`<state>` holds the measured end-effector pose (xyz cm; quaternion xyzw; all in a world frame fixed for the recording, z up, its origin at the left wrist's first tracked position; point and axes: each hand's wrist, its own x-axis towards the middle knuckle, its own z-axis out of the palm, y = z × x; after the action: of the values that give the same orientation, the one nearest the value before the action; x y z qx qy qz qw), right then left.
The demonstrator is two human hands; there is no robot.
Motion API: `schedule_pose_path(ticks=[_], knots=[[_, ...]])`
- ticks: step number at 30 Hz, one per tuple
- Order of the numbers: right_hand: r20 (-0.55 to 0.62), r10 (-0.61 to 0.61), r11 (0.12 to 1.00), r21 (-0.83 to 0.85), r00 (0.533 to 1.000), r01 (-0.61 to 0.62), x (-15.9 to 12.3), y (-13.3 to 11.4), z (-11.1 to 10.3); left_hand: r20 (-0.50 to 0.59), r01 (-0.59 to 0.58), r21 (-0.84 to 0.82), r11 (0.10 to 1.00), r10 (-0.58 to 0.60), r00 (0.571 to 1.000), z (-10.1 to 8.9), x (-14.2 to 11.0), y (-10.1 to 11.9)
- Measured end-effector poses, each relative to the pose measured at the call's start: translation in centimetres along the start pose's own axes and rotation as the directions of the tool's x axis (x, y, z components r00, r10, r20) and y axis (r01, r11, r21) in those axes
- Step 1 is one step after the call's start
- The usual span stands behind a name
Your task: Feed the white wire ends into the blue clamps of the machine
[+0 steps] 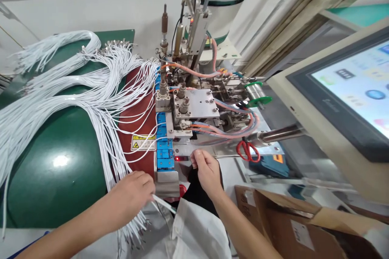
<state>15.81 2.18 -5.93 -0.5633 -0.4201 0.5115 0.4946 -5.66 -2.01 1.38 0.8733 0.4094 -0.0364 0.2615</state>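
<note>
My left hand (132,196) is closed on thin white wires (162,203) near the front of the bench, beside a hanging bundle of white wires (91,101). My right hand (206,170) is pinched shut just below the machine's front edge, by a red light (177,158); what it pinches is too small to make out. Between the hands runs a row of blue wire holders (164,156) on the assembly machine (194,105).
A green curved cover (54,170) carries the wire bundle at left. Red-handled scissors (247,149) lie right of the machine. A touchscreen panel (346,93) stands at right, an open cardboard box (291,222) at bottom right, and a white bag (197,230) below my hands.
</note>
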Motion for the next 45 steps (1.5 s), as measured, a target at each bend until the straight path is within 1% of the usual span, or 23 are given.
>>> schedule_pose_path(ticks=[3,6,8,10,11,13,15,17,19,22,23,25,26,28,30,32,35,37,39,40,42,44,45], knots=[[0.051,-0.007,0.999,0.046,0.999,0.005,-0.9,-0.2,0.0,-0.081,0.034,-0.214,0.976,-0.053,0.995,-0.4,1.3,-0.1],[0.104,-0.042,0.994,0.108,0.994,0.031,-1.8,0.0,-0.5,-0.110,0.038,-0.344,0.938,-0.080,0.991,-0.5,2.1,-0.2],[0.128,-0.085,0.985,0.161,0.988,0.064,-2.4,0.2,-0.8,-0.125,0.101,-0.400,0.911,-0.163,0.979,-0.3,2.4,-0.1],[0.151,-0.131,0.974,0.203,0.980,0.098,-2.9,0.2,-0.9,-0.154,0.178,-0.440,0.880,-0.269,0.951,-0.1,2.7,0.1],[0.161,-0.144,0.972,0.210,0.976,0.109,-3.0,0.1,-0.9,-0.176,0.196,-0.455,0.869,-0.303,0.937,0.1,2.8,0.3],[0.156,-0.149,0.975,0.185,0.976,0.119,-3.1,-0.5,-0.7,-0.222,0.180,-0.483,0.857,-0.319,0.922,0.4,3.3,0.7],[0.133,-0.136,0.985,0.127,0.982,0.120,-3.0,-1.3,-0.2,-0.267,0.130,-0.516,0.846,-0.304,0.914,0.7,3.9,1.2],[0.117,-0.118,0.990,0.086,0.986,0.108,-2.8,-2.0,0.3,-0.299,0.095,-0.569,0.817,-0.313,0.901,1.1,4.5,1.7],[0.118,-0.092,0.992,0.092,0.989,0.082,-2.5,-2.4,0.8,-0.307,0.094,-0.648,0.756,-0.372,0.876,1.5,5.0,2.0],[0.120,-0.033,0.987,0.159,0.992,0.014,-2.3,-2.5,1.4,-0.262,0.105,-0.790,0.604,-0.488,0.832,2.1,5.5,2.0],[0.130,-0.012,0.983,0.185,0.991,-0.012,-2.3,-2.4,1.6,-0.237,0.102,-0.829,0.551,-0.510,0.827,2.3,5.6,1.9],[0.153,0.025,0.972,0.229,0.988,-0.060,-2.2,-2.3,1.9,-0.187,0.090,-0.885,0.457,-0.526,0.830,2.5,5.7,1.7],[0.167,0.038,0.967,0.243,0.985,-0.079,-2.1,-2.2,2.0,-0.170,0.083,-0.902,0.424,-0.525,0.834,2.5,5.7,1.6],[0.188,0.044,0.963,0.255,0.981,-0.092,-1.9,-2.1,2.0,-0.157,0.073,-0.916,0.395,-0.520,0.839,2.4,5.7,1.4],[0.198,0.012,0.966,0.249,0.980,-0.062,-1.7,-2.1,1.9,-0.170,0.067,-0.910,0.410,-0.515,0.840,2.3,5.7,1.3],[0.205,-0.053,0.976,0.220,0.977,0.007,-1.4,-2.2,1.7,-0.202,0.050,-0.893,0.448,-0.498,0.843,2.3,5.7,1.3],[0.217,-0.144,0.987,0.108,0.965,0.123,-1.1,-2.8,1.3,-0.238,0.021,-0.872,0.489,-0.463,0.854,2.4,5.8,1.4],[0.227,-0.182,0.982,0.003,0.957,0.187,-1.0,-3.3,1.0,-0.246,0.037,-0.867,0.497,-0.491,0.836,2.6,5.9,1.6],[0.238,-0.216,0.967,-0.082,0.947,0.241,-1.0,-3.7,0.8,-0.268,0.071,-0.851,0.521,-0.545,0.794,2.7,5.9,1.8],[0.240,-0.226,0.962,-0.101,0.944,0.255,-1.1,-3.7,0.8,-0.293,0.082,-0.831,0.549,-0.560,0.775,2.7,5.9,1.9],[0.208,-0.197,0.974,-0.074,0.958,0.216,-1.2,-3.4,1.0,-0.358,0.093,-0.776,0.624,-0.557,0.749,2.7,5.9,1.9],[0.139,-0.094,0.996,0.016,0.986,0.093,-1.4,-2.8,1.4,-0.401,0.094,-0.737,0.669,-0.546,0.736,2.8,5.8,1.9],[0.107,-0.039,0.998,0.062,0.994,0.033,-1.5,-2.5,1.6,-0.400,0.098,-0.735,0.671,-0.545,0.737,2.8,5.8,1.9]])
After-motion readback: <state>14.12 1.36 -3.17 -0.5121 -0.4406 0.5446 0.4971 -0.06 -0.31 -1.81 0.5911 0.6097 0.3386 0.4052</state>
